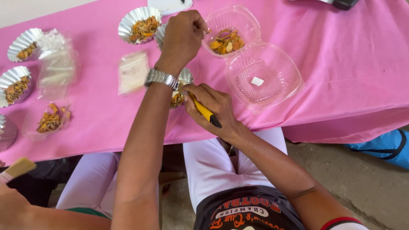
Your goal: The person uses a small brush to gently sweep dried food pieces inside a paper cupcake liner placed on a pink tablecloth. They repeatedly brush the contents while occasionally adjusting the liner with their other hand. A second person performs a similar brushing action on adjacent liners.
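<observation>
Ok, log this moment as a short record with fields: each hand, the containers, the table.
left hand: reaching into the clear clamshell box, grip pinched over orange dried pieces
right hand: grip closed on a yellow-and-black pen, beside a foil cup
foil cups: several holding dried pieces
table: pink cloth
bottom left: another person's hand with a brush

The tablecloth [341,64] was bright pink. A pen [205,112] showed yellow with a black tip. Silver foil cups [138,23] held orange-yellow dried pieces [226,42], as did a clear plastic clamshell [260,72]. The wristwatch [161,78] was silver. The trousers [213,166] were white.
</observation>
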